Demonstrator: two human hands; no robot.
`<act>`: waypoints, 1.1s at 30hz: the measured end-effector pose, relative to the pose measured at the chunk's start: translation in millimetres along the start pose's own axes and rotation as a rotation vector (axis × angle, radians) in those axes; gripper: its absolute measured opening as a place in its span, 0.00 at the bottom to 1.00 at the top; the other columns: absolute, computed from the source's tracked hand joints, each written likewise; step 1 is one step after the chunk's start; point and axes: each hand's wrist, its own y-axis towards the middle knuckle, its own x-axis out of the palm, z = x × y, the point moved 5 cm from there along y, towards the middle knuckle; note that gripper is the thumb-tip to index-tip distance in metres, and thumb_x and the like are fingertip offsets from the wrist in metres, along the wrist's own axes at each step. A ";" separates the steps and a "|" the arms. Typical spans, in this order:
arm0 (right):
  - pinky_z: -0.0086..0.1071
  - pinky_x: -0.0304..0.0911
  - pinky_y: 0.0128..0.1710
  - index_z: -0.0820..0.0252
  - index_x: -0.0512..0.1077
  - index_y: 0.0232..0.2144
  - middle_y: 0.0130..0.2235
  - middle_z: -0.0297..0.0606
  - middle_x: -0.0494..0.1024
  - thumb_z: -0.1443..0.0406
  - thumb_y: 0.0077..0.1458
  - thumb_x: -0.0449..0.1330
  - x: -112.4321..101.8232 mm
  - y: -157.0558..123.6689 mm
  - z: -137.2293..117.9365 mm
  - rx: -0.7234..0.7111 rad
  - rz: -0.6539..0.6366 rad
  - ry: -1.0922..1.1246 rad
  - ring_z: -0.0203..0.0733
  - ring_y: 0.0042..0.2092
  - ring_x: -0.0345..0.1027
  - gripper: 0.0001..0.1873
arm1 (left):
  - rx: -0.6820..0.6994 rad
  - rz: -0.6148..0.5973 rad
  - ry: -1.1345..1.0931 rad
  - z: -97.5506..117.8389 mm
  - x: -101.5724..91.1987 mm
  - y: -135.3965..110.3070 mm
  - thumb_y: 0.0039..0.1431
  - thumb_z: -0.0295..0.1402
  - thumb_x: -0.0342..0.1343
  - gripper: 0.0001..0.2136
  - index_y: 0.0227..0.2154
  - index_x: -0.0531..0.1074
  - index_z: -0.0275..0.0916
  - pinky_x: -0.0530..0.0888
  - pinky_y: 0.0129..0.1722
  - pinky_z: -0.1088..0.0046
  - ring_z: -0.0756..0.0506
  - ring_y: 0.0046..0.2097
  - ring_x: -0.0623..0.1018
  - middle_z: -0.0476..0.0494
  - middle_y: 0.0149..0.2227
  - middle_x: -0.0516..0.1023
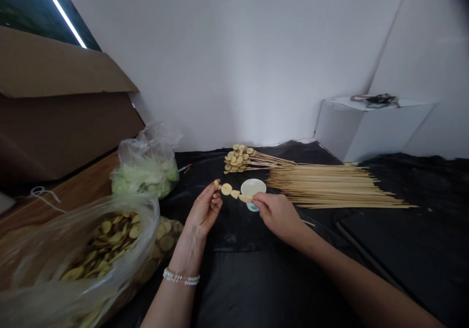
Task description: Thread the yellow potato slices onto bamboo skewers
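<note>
My left hand (208,206) is closed in a pinch on a potato slice (216,184) at the left end of a row. Several more potato slices (226,189) are threaded on a thin skewer between my two hands. My right hand (273,214) is closed round the skewer, with its fingertips at the rightmost slice (245,198). The skewer's bare end (308,223) shows past my right hand. Just behind the row stands a white cup (254,186), partly covered by my right fingers and the slices.
Finished potato skewers (238,158) lie piled at the back, beside many bare skewers (337,186). An open plastic bag of potato slices (110,240) is at left, with a bag of pale green vegetables (146,171) behind. A pen (185,167), cardboard box (62,132) and white box (373,125) stand around.
</note>
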 end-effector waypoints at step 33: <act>0.28 0.50 0.30 0.56 0.71 0.29 0.31 0.35 0.77 0.65 0.60 0.49 8.2 -1.5 2.8 0.015 -0.006 -0.082 0.37 0.32 0.68 0.12 | 0.146 0.032 0.245 -4.9 -3.1 -0.2 0.40 0.24 0.68 0.09 0.28 0.78 0.29 0.61 0.16 0.89 0.59 0.22 0.65 0.46 0.25 0.74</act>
